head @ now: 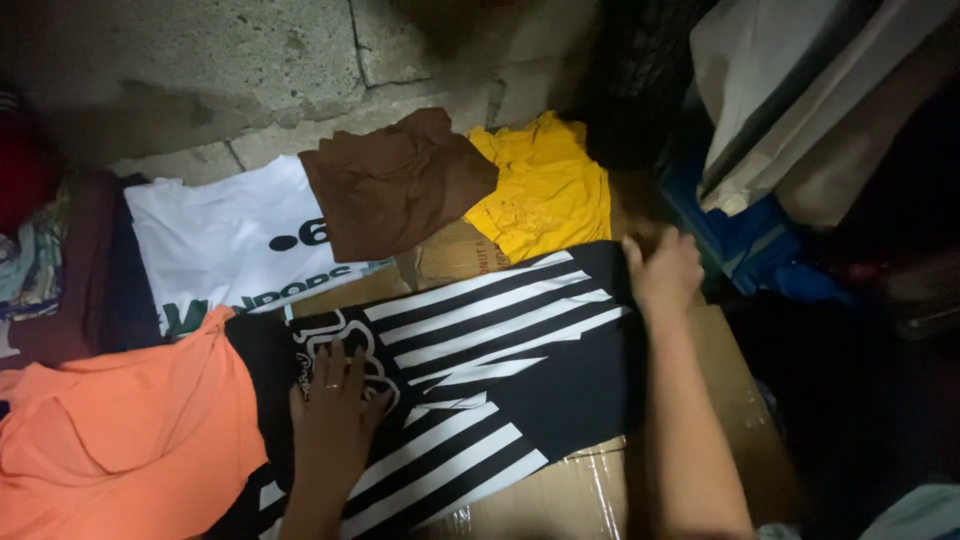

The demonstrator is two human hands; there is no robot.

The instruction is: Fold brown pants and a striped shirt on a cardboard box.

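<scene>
At nine o'clock an orange garment [120, 440] is seen crumpled beside a white printed T-shirt [230, 240], with a brown shirt [395, 180] and a yellow shirt [545, 185] laid toward twelve o'clock. The black shirt with white stripes [490, 370] is spread flat on a cardboard box [560, 495] at the centre, its long axis run from seven o'clock to one o'clock. It is pressed down by the left hand [335, 415], fingers apart and flat, seemingly to keep it smooth, while its one o'clock edge is pinched by the right hand [665, 270], fingers closed on the cloth.
</scene>
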